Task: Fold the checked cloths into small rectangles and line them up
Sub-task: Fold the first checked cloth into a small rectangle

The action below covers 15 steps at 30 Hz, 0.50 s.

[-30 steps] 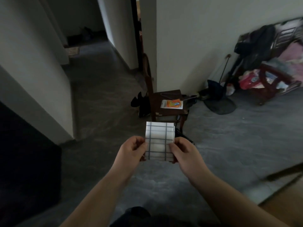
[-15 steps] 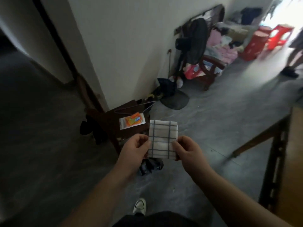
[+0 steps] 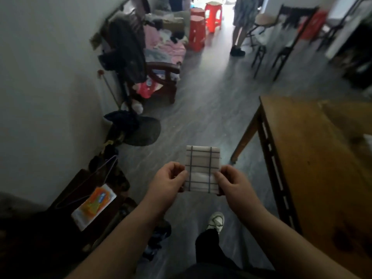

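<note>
A white cloth with dark check lines point(image 3: 202, 168), folded into a small rectangle, is held upright in the air in front of me. My left hand point(image 3: 168, 179) pinches its lower left edge. My right hand point(image 3: 231, 182) pinches its lower right edge. Both hands hover above the grey floor, left of a wooden table point(image 3: 314, 158). No other checked cloth shows in this view.
A dark wooden chair point(image 3: 86, 198) with an orange packet point(image 3: 93, 205) stands at lower left. A fan base point(image 3: 141, 129) and a cluttered armchair point(image 3: 159, 77) sit along the wall. Red stools point(image 3: 198, 31), dark chairs and a standing person point(image 3: 241, 23) are at the far end.
The view has swung to the right, bringing the wooden table and the far room into sight. The chair has slid to the lower left. Both hands still hold the folded cloth the same way.
</note>
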Each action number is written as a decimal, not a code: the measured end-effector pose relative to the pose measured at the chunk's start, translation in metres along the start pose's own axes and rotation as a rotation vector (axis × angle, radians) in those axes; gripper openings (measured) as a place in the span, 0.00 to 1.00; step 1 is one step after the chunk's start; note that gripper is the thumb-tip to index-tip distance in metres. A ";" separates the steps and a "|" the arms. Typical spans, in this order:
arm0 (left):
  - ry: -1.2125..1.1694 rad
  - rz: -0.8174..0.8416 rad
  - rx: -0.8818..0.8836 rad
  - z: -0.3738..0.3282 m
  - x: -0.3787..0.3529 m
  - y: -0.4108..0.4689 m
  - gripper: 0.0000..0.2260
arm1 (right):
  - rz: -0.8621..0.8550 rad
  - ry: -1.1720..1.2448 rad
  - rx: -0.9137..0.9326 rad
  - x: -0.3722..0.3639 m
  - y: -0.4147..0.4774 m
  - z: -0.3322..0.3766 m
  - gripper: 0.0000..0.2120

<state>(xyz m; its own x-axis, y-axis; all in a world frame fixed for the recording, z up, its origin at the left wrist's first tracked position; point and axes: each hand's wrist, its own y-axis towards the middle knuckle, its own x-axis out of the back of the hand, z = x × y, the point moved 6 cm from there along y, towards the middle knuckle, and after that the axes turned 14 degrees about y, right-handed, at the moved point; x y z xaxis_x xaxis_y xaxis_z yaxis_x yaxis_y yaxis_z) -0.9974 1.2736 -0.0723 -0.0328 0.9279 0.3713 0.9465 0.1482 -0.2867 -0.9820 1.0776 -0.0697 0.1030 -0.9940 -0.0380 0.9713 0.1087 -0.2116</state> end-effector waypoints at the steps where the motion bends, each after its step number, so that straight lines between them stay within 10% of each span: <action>1: 0.007 0.034 -0.016 -0.012 -0.013 0.021 0.05 | -0.036 0.015 0.001 0.016 0.016 0.003 0.05; 15: 0.119 0.347 -0.113 -0.194 -0.215 0.281 0.02 | -0.355 0.064 -0.031 0.241 0.230 0.075 0.05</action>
<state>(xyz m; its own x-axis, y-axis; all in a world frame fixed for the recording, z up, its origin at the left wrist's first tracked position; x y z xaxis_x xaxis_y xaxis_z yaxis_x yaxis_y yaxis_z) -0.6619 1.0495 -0.0617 0.3273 0.8690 0.3711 0.9243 -0.2128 -0.3168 -0.7175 0.8615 -0.0541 -0.2545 -0.9669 -0.0180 0.9370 -0.2420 -0.2520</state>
